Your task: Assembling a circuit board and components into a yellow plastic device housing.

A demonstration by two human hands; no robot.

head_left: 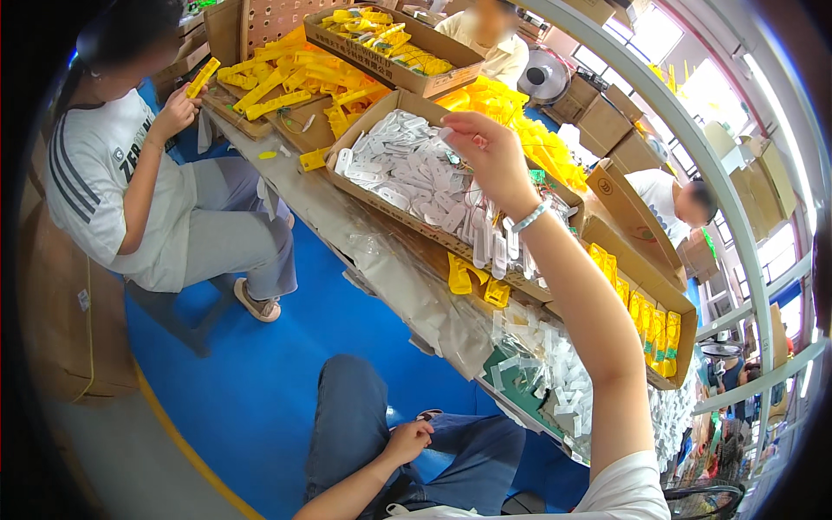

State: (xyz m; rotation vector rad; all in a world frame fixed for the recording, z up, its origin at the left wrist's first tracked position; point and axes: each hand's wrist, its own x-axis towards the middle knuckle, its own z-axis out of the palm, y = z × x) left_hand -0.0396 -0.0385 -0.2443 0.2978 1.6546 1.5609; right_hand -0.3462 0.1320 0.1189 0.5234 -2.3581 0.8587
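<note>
Right hand (496,158) hovering over carton (406,217) of white parts (394,149), left hand (407,441) resting near lap (347,407), grips unclear; yellow parts (555,149) crowding behind.

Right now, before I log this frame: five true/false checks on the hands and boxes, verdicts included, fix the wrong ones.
1. The right hand is raised over the box of white pieces. True.
2. The left hand is inside that box too. False: the left hand is low, by the person's legs.
3. A bracelet is on the right wrist. True.
4. The co-worker on the left holds up a green part. False: it is a yellow part.
5. The floor beside the table is blue. True.
</note>
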